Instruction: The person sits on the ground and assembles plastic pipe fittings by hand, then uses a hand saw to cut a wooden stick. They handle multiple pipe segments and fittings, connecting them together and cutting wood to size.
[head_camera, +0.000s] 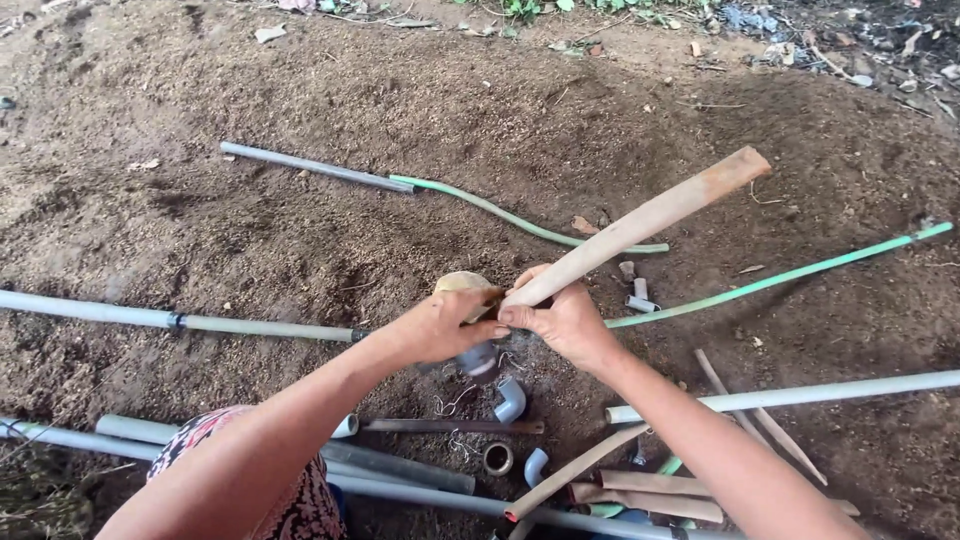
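My right hand (565, 322) grips the near end of a tan, dirt-stained pipe (650, 220) that slants up and to the right over the soil. My left hand (440, 325) holds a tan roll of tape (462, 284) against that same pipe end. Both thumbs meet where the pipe ends. Just below my left hand sits a grey pipe fitting (478, 360), partly hidden by the fingers.
Bare brown soil (300, 230) lies all around. Several grey pipes (180, 320) and a green hose (780, 275) cross it. A grey elbow fitting (511, 400), a small ring (497, 458), short tan pipe offcuts (650, 485) and a dark rod (450, 426) lie near my arms.
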